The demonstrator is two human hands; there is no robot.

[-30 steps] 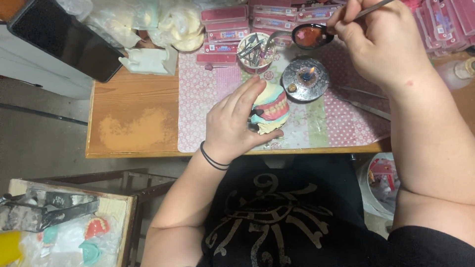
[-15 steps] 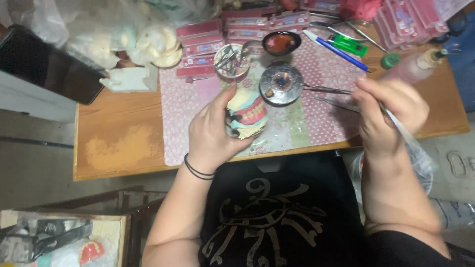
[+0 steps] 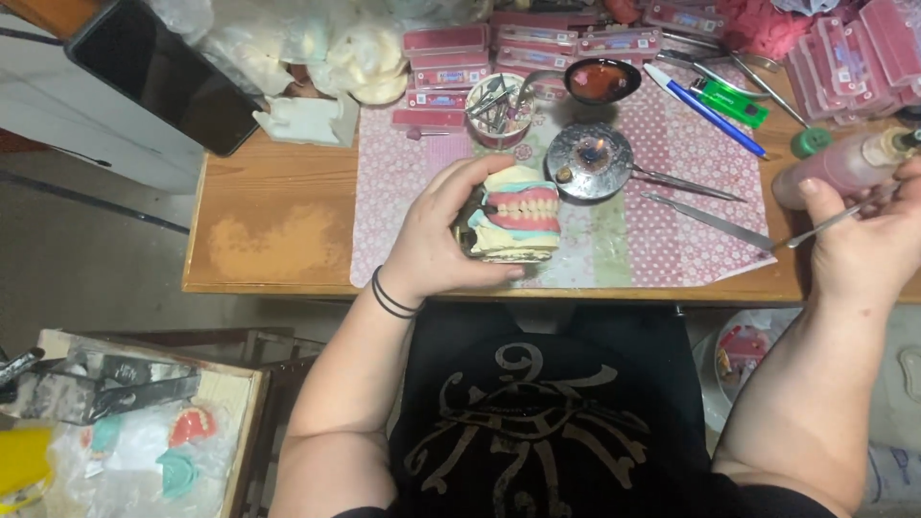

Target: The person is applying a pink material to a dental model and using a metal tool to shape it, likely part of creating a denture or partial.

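left hand (image 3: 443, 235) fingers wrapped round the denture model (image 3: 513, 216) on the worktop (image 3: 269, 230); right hand (image 3: 868, 240), at three o'clock, pinches a thin metal tool (image 3: 825, 225).

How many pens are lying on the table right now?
2. A blue pen lies diagonally on the patterned mat at upper right, and a white pen lies just beside it, closer to the dark bowl. Clutter along the back edge could hide more.
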